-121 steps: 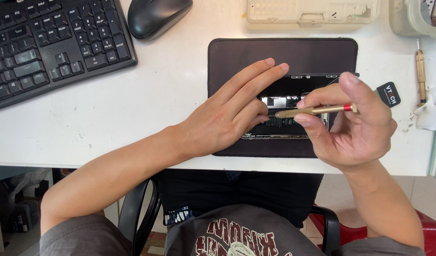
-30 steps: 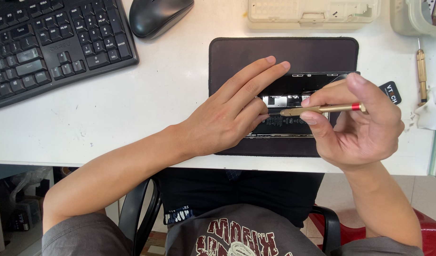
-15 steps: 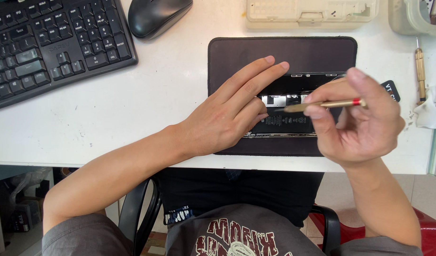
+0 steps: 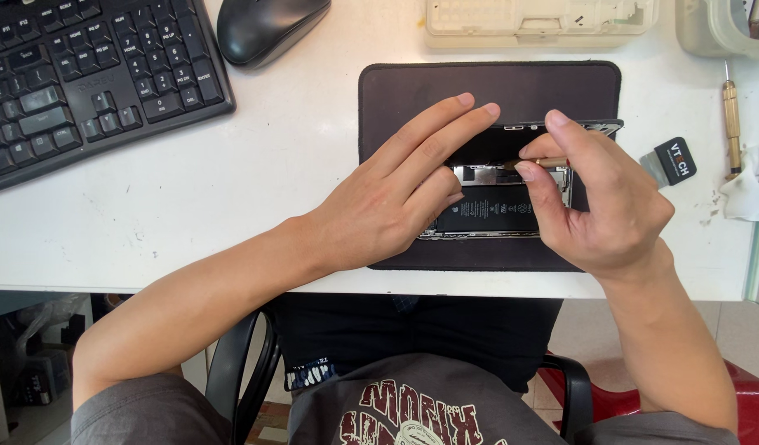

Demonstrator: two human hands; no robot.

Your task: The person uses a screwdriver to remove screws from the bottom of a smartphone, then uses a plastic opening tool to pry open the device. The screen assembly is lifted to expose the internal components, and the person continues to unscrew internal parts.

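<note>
Dark mat [image 4: 412, 82] at table's [image 4: 231, 189] front edge carries the opened phone [image 4: 491, 206]. Left hand [image 4: 396, 202] lies flat, fingers spread, steadying it; right hand [image 4: 598, 198] pinches a thin tool [image 4: 542, 162]. A slip could likely scratch the internals.

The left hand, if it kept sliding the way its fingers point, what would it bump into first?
Probably the lifted screen of the opened phone, which the left hand fingertips already reach. Beyond it lie the dark mat and the pale tray. Depth is hard to judge from above.
</note>
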